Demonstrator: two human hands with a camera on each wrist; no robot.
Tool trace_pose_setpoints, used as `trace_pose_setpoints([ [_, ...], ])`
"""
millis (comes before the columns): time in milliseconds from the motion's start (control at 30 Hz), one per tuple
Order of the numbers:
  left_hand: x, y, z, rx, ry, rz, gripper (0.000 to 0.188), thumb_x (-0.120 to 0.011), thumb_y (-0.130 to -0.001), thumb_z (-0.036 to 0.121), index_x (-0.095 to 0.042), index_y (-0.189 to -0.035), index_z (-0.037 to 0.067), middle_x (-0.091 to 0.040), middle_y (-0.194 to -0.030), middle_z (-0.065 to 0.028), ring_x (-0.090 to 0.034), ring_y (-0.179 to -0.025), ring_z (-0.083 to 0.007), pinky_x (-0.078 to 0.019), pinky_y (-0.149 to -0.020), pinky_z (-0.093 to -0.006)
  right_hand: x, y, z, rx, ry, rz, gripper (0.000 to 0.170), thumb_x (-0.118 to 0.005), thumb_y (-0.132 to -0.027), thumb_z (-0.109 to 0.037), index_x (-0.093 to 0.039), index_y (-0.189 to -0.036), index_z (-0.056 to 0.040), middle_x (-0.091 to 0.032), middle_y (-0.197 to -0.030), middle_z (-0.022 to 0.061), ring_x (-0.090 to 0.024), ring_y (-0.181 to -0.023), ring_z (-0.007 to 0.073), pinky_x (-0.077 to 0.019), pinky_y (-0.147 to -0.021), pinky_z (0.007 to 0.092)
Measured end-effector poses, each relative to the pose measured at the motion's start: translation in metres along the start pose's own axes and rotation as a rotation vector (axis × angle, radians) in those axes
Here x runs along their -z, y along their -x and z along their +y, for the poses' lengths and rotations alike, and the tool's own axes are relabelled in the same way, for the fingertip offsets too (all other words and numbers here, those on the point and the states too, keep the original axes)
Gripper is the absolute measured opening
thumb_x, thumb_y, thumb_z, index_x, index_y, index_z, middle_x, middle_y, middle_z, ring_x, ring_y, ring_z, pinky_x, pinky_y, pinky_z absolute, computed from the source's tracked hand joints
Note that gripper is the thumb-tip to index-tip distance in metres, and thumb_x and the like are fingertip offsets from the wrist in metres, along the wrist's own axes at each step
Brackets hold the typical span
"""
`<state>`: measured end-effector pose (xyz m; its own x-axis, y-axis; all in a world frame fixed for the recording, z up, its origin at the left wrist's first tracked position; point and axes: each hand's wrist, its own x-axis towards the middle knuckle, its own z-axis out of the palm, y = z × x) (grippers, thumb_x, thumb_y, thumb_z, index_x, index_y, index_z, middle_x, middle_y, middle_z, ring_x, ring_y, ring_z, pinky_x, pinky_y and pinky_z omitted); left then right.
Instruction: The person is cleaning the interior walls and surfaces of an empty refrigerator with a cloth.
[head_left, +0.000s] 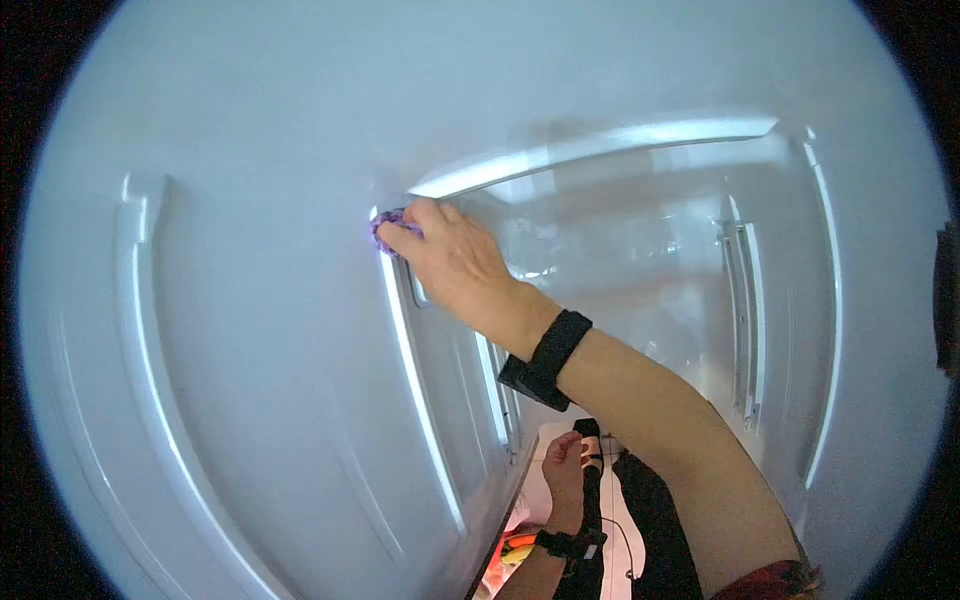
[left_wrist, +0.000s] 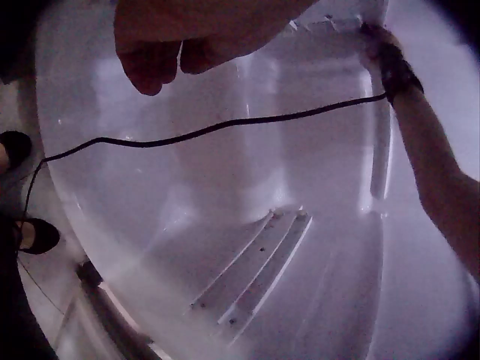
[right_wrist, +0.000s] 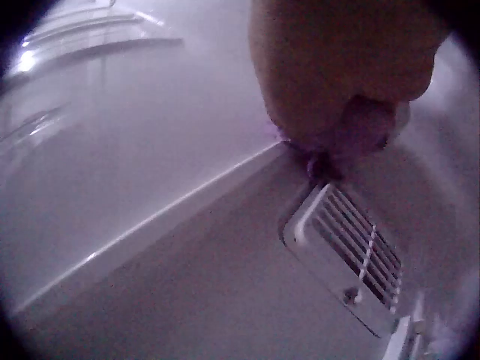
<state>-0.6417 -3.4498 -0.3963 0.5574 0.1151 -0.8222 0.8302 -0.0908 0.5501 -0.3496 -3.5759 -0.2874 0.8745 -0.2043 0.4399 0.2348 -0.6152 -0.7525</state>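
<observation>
A purple cloth (head_left: 386, 236) is pinched in the fingers of my right hand (head_left: 458, 260), pressed to the corner of a recess in the glossy white interior. In the right wrist view the cloth (right_wrist: 349, 139) bunches under my right hand (right_wrist: 337, 67), just above a slotted vent (right_wrist: 360, 259). My left hand (head_left: 564, 464) hangs low with fingers loosely curled and nothing in them. The left wrist view shows that left hand (left_wrist: 202, 37) at the top, away from the walls, and my right hand (left_wrist: 380, 46) at the upper right.
Ribbed rails (head_left: 745, 320) line the right inner wall, and a long ridge (head_left: 150, 330) runs down the left. A black cable (left_wrist: 202, 135) crosses the left wrist view. Below are feet in dark footwear (left_wrist: 39, 235) and orange and yellow items (head_left: 517, 550).
</observation>
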Motion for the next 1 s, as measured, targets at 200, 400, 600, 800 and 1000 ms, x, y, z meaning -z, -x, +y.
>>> trace_pose_setpoints([
  [200,-0.011,0.019,0.002,-0.054,0.407,-0.153,0.012,-0.049,-0.085,0.001,-0.055,-0.096,0.000,-0.058,-0.080,-0.0041,-0.056,-0.068,-0.0115,-0.0466,-0.058,-0.0212,0.004,-0.012,-0.021,-0.218,-0.061,-0.180,0.019,-0.051,-0.080,-0.009,-0.059,-0.097,-0.0113,-0.053,-0.087,0.0138,-0.054,-0.083,0.0312,-0.0449,-0.068,0.0411],
  [400,-0.009,0.031,0.024,-0.047,0.097,-0.077,0.010,-0.053,-0.083,0.005,-0.058,-0.091,0.004,-0.060,-0.084,-0.0014,-0.057,-0.072,-0.0123,-0.0473,-0.060,-0.0259,0.014,0.053,-0.005,-0.606,-0.348,-0.282,0.020,-0.053,-0.078,-0.008,-0.056,-0.098,-0.0057,-0.053,-0.092,0.0147,-0.054,-0.088,0.0310,-0.0446,-0.075,0.0387],
  [600,0.011,0.006,-0.014,-0.059,0.128,-0.043,0.012,-0.053,-0.084,0.003,-0.058,-0.094,0.002,-0.061,-0.088,-0.0057,-0.059,-0.073,-0.0142,-0.0486,-0.065,-0.0267,-0.023,0.014,0.005,-0.063,-0.394,0.203,0.028,-0.048,-0.079,0.000,-0.049,-0.107,-0.0031,-0.048,-0.109,0.0147,-0.052,-0.097,0.0331,-0.0443,-0.085,0.0369],
  [800,0.018,-0.011,-0.059,0.077,0.185,0.003,0.012,-0.053,-0.084,0.003,-0.058,-0.095,0.002,-0.061,-0.086,-0.0048,-0.058,-0.072,-0.0121,-0.0480,-0.060,-0.0221,-0.067,0.051,0.072,-0.002,-0.241,0.054,0.037,-0.049,-0.074,0.007,-0.048,-0.108,-0.0052,-0.047,-0.112,0.0116,-0.049,-0.104,0.0297,-0.0443,-0.088,0.0370],
  [1000,0.029,-0.022,-0.080,0.004,0.006,-0.011,0.011,-0.055,-0.084,0.005,-0.058,-0.094,0.004,-0.061,-0.088,-0.0035,-0.059,-0.076,-0.0116,-0.0477,-0.061,-0.0224,-0.113,0.112,0.137,-0.163,0.100,-0.018,0.025,-0.050,-0.077,-0.002,-0.054,-0.102,-0.0018,-0.048,-0.118,0.0116,-0.047,-0.109,0.0274,-0.0423,-0.090,0.0368],
])
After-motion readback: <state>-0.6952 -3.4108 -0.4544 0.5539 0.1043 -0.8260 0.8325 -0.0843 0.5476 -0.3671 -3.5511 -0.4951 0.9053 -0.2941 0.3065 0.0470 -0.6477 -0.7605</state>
